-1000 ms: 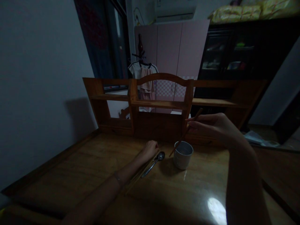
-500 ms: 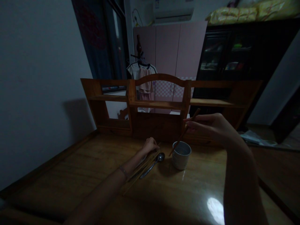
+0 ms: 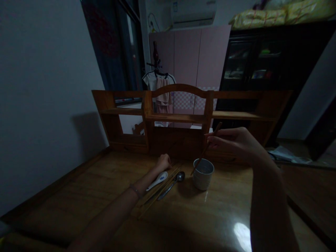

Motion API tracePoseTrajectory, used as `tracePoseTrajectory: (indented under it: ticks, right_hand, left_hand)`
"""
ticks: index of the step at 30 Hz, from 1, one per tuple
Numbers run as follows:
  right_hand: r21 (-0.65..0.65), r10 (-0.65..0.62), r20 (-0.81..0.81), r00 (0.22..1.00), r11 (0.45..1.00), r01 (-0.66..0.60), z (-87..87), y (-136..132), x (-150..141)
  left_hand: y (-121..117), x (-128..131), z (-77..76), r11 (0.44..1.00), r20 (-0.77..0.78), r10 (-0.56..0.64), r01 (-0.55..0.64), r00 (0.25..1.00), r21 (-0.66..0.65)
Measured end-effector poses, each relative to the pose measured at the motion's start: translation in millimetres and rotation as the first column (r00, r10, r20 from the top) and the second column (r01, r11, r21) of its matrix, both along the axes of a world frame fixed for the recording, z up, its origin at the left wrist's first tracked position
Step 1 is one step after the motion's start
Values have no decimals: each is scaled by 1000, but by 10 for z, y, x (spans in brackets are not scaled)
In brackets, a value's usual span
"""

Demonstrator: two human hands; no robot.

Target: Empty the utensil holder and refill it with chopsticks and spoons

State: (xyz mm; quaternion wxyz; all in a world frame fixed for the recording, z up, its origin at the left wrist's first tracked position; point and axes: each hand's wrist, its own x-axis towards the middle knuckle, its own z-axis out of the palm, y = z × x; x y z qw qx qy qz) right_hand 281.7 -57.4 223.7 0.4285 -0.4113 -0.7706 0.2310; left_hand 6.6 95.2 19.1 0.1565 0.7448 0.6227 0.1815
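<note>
My right hand (image 3: 231, 137) pinches a brown chopstick (image 3: 203, 154) near its upper end. The stick slants down to the left, its lower tip showing outside the left side of a pale grey cup (image 3: 202, 182). My left hand (image 3: 164, 161) rests on the table with fingers curled, by the far ends of several light chopsticks (image 3: 165, 183); what its fingers hold, if anything, is hidden. Left of these chopsticks lies a white spoon (image 3: 158, 180) with a blue mark, partly beside my forearm. A metal spoon (image 3: 180, 176) lies to their right.
A wooden shelf unit (image 3: 178, 118) stands along the back of the shiny wooden table (image 3: 220, 213). A wall (image 3: 47, 105) borders the left side. Behind are pink wardrobes (image 3: 187, 59), hanging clothes (image 3: 161, 82) and a dark cabinet (image 3: 252, 66).
My left hand has shifted slightly left, off the chopsticks' far part, and the white spoon is now in view. My right hand with the chopstick has barely moved.
</note>
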Motion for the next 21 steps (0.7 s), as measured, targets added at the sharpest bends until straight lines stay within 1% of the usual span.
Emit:
tracePoseTrajectory:
  ticks: [4,8,12,14,16,17,19,21]
  right_hand:
    - [-14,20,-10,1000,1000,-20,-3,5,-6]
    - [-22,20,-18,1000,1000,-21,-2,5,-7]
    - [-34,25,-30,999,999,-26,-18,19,6]
    - [-34,25,-38,999,999,-26,-20,21,8]
    - [-30,26,-38,999,999,-27,-15,19,5]
    - [-29,29,-39,999,999,-30,-13,19,2]
    - [-33,47,-41,998,998,-48,-14,30,-8]
    - [-43,74,-51,996,996,-76,-28,57,-25]
  left_hand:
    - [38,-2,-37,1000,-46,11,-12,999,-21]
    - [50,2,-18,999,-74,28,-29,997,-15]
    - [-18,-28,30,999,-49,37,-36,998,21]
    - [-59,-81,103,999,-11,40,-40,999,33]
    - [-92,-166,250,998,40,37,-40,998,51]
    - [-111,-217,358,997,70,29,-34,997,64]
    - [-172,-321,634,995,136,-1,-13,991,98]
    - [-296,-396,956,988,202,-39,8,979,153]
